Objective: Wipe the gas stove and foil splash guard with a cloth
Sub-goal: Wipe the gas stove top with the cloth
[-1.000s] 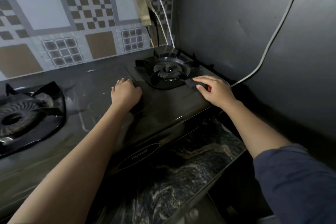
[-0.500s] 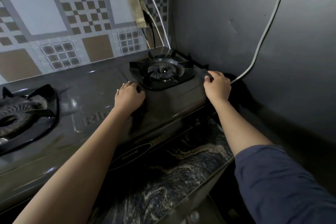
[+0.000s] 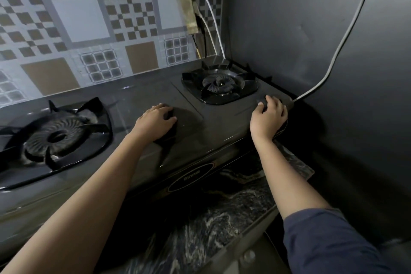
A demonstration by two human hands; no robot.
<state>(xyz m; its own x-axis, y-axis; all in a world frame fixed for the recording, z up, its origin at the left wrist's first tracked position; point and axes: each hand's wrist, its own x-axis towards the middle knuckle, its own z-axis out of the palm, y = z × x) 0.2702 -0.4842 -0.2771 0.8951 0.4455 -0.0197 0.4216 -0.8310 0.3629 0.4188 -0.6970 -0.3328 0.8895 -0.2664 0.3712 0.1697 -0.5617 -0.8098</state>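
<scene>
A dark two-burner gas stove (image 3: 144, 95) stands on the counter. Behind it rises the foil splash guard (image 3: 77, 20), printed with grey and brown squares. My right hand (image 3: 268, 118) grips a small dark cloth (image 3: 263, 101) and presses it on the stove's right front corner, just right of the right burner (image 3: 219, 85). My left hand (image 3: 155, 121) rests on the stove top between the burners, its fingers curled with nothing visible in them. Most of the cloth is hidden under my fingers.
The left burner (image 3: 53, 135) sits at the far left. A dark wall panel (image 3: 289, 18) closes off the right side, with a grey cable (image 3: 333, 58) running down it to the stove's corner. White cables (image 3: 211, 20) hang in the back corner. The marbled counter edge (image 3: 211, 218) lies in front.
My right hand has slid with the cloth from the front of the right burner to the stove's right front corner. My left hand has stayed in place.
</scene>
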